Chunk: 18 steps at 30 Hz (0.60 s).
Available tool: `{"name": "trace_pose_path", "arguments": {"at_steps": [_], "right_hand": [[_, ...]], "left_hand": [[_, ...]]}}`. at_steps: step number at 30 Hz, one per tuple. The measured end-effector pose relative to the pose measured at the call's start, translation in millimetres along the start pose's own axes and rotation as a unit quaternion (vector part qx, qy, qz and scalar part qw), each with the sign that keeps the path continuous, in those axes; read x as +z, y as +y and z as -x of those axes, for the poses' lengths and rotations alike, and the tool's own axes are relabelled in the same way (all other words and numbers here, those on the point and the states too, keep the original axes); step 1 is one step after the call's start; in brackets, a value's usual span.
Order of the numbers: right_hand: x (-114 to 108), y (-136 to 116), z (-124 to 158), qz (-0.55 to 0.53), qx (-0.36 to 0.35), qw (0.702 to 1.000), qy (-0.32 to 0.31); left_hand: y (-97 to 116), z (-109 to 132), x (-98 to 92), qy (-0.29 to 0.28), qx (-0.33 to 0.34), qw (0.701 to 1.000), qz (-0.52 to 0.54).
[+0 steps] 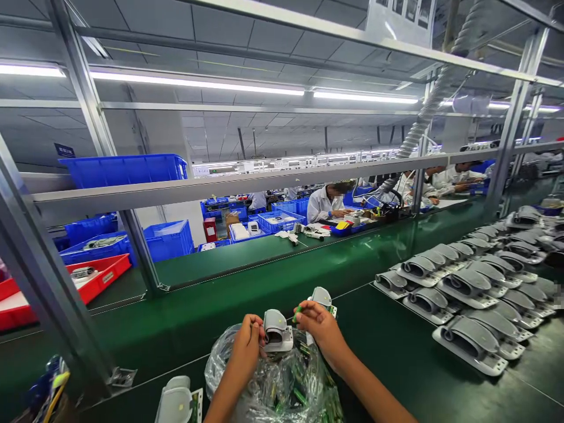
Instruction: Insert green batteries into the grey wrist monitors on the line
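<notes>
My left hand (248, 339) is closed on the left side of a grey and white plastic housing (276, 326) with a curved cover and a hollow front. Just right of it, my right hand (318, 326) pinches a small green part (298, 314), apart from the housing. Beneath both hands lies a clear plastic bag (268, 376) with many green pieces in it. Behind my right hand stands another grey housing (322, 295), partly covered by the fingers. A further housing (174, 400) with a green board beside it sits at the lower left.
Rows of similar housings (473, 341) cover the right of the green bench (379, 358). A metal frame post (48, 276) rises at left, near a red tray (103, 281). A blue bin (127, 170) sits on the shelf. Across the line, a person (324, 205) in white works.
</notes>
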State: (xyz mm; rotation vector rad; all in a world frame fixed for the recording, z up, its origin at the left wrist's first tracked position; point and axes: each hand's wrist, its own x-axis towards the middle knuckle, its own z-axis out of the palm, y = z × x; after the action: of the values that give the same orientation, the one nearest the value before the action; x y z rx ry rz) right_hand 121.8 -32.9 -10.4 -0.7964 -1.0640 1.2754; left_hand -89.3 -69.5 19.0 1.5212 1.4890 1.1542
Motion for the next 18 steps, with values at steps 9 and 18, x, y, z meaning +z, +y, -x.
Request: {"name": "trace_pose_path", "arguments": {"at_steps": [9, 18], "right_hand": [[-5.5, 21.8, -7.2, 0.108, -0.01, 0.994, -0.012], [-2.9, 23.9, -1.5, 0.183, -0.024, 0.982, -0.047]], "left_hand": [[16.9, -18.3, 20.7, 0.009, -0.032, 0.973, -0.23], [-3.9, -12.3, 20.4, -0.05, 0.041, 0.984, -0.167]]}}
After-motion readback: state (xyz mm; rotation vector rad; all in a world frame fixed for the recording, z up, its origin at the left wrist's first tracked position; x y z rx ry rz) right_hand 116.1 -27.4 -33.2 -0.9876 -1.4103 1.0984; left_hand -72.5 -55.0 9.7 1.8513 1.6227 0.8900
